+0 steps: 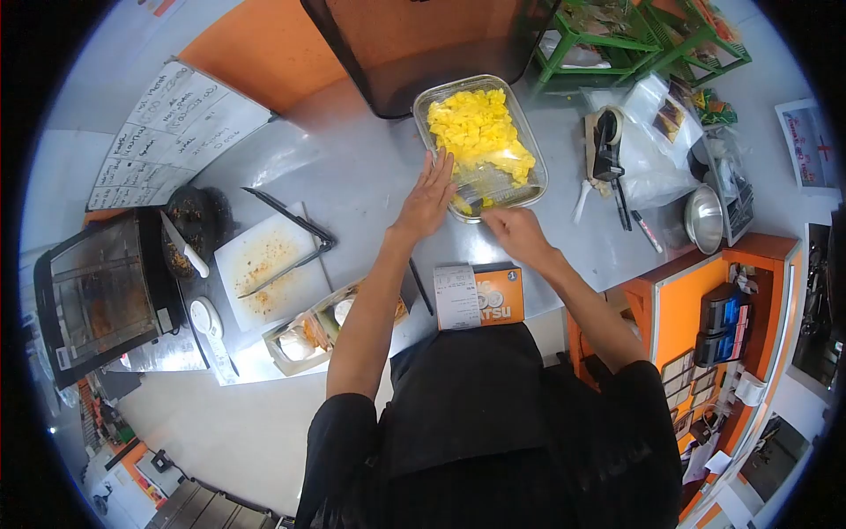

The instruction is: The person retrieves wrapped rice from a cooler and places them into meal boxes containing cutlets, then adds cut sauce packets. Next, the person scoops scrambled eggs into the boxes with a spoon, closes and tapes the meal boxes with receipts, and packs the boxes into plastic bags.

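We see the left grip [429, 198] spread, fingers straight, at the tray's [495, 183] near-left rim. Right grip [518, 234] curled at the near rim; whether it grasps anything, we cannot tell. Yellow food [476, 128] in tray, beyond both grips. Box [505, 295] on bench [357, 167], bodyward of right grip. Board [260, 238] left of left grip.

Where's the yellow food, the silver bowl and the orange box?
Yellow food [477, 129]: head view, middle of the pile.
Silver bowl [704, 220]: head view, its inside.
Orange box [500, 296]: head view, its printed top.
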`<state>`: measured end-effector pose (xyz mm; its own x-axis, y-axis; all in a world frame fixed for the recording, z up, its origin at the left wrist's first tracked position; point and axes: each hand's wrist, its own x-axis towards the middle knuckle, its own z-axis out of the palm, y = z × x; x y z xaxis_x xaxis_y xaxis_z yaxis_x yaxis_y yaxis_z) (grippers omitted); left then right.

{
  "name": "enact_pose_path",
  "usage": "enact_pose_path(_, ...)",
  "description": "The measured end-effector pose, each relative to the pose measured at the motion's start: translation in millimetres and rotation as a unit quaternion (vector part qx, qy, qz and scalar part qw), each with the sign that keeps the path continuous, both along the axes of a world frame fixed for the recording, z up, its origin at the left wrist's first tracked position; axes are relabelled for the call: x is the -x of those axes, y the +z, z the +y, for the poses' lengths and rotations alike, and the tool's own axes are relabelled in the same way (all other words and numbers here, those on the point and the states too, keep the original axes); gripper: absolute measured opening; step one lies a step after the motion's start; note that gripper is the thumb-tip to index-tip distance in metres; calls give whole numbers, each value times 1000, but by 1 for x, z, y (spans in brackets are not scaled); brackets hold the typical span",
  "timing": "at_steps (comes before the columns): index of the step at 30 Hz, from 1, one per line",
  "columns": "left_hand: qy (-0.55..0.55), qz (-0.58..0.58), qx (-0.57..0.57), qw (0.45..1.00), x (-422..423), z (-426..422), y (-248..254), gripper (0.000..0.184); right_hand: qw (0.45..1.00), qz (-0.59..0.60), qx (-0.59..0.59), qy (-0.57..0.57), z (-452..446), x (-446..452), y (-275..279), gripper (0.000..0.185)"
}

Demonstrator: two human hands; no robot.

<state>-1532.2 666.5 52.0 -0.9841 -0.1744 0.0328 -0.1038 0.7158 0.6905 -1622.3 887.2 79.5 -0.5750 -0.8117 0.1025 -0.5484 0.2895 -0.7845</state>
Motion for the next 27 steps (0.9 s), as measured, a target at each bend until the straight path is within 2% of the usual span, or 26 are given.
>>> enact_pose_path(2, 0, -16, -20, 1000, 0, -1, 3, 59, 978, -179, 27, -103, -4, 5, -12, 23)
enact_pose_path(5, 3, -13, -40, 999, 1, -1, 3, 58, 906, -400, 48, -132, 0, 9, -21, 27)
enact_pose_path(8, -5, -13, -20, 1000, 2, 0, 3, 56, 836, -509, 68, -194, -1, 0, -13, 20)
enact_pose_path(11, -16, -4, -6, 1000, 0, 0, 0, 54, 797, -561, 84, -206, -1, -4, -8, 20)
enact_pose_path(14, -32, 23, 57, 998, 0, -1, -10, 54, 748, -610, 105, -238, -5, -10, -2, 21)
enact_pose_path(17, -36, 49, 109, 992, 5, 0, -22, 53, 769, -575, 122, -250, -5, -18, -9, 22)
enact_pose_path(20, -18, -10, 81, 997, 8, 4, -20, 53, 826, -506, 100, -228, 1, -19, -13, 23)
enact_pose_path(23, 13, -79, 48, 996, 7, 9, -6, 52, 843, -489, 114, -195, 4, -16, -24, 23)
enact_pose_path(26, -2, 29, -5, 1000, 9, 3, -34, 51, 847, -484, 123, -180, 8, -12, -27, 23)
enact_pose_path(27, 6, 32, 13, 999, 9, 2, -43, 51, 838, -496, 128, -188, 9, -12, -27, 22)
